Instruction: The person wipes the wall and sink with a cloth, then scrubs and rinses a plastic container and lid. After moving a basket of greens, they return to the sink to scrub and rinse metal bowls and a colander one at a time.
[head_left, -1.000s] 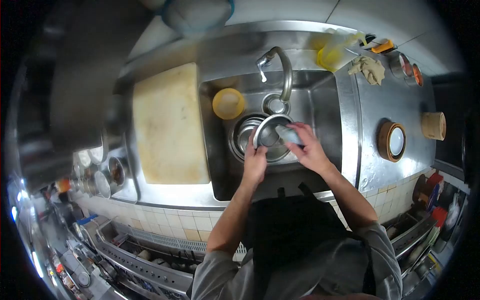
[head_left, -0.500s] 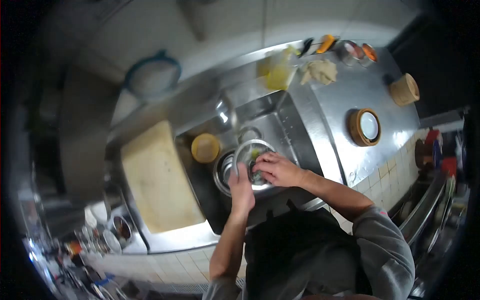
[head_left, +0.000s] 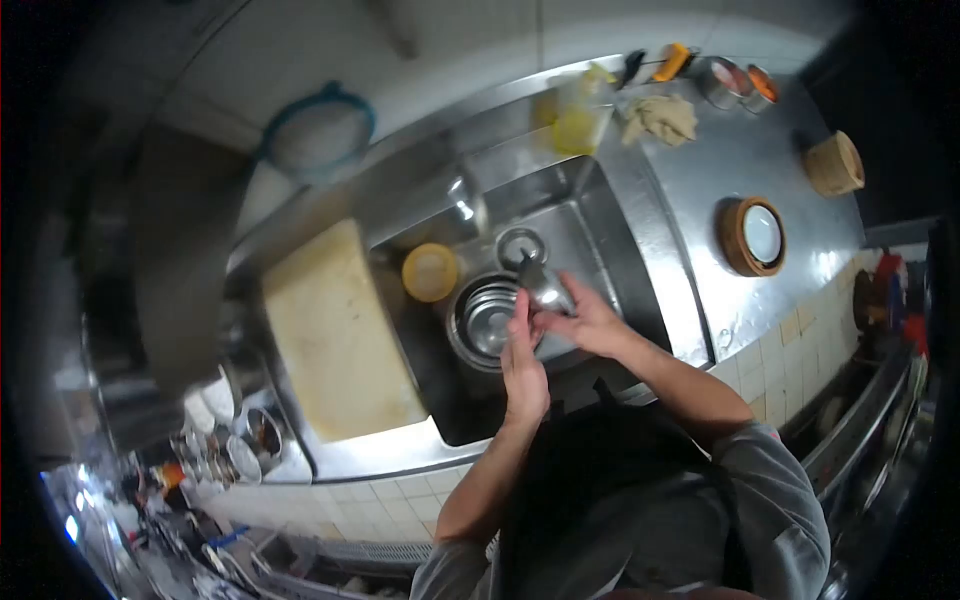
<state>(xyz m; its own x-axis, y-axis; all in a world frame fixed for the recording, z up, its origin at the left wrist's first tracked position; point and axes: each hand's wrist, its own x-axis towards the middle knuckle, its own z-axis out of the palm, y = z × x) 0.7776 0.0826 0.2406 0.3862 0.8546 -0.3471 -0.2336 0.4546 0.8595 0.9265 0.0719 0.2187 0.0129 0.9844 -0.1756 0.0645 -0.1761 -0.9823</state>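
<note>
I stand over a steel sink. My left hand and my right hand together grip a small steel bowl, tilted on edge above a stack of steel bowls in the basin. The right fingers press against the bowl's side; whether a sponge sits under them I cannot tell. A yellow lid lies in the sink to the left, and the faucet arches over the back rim.
A pale cutting board lies left of the sink. On the right counter stand a round wooden holder with a white dish, a wooden cup, a rag, a yellow container and small sauce tins.
The small bowl has turned from facing up to standing on edge. My left hand has slid along its rim, my right hand has shifted to its side. The view has swung slightly.
</note>
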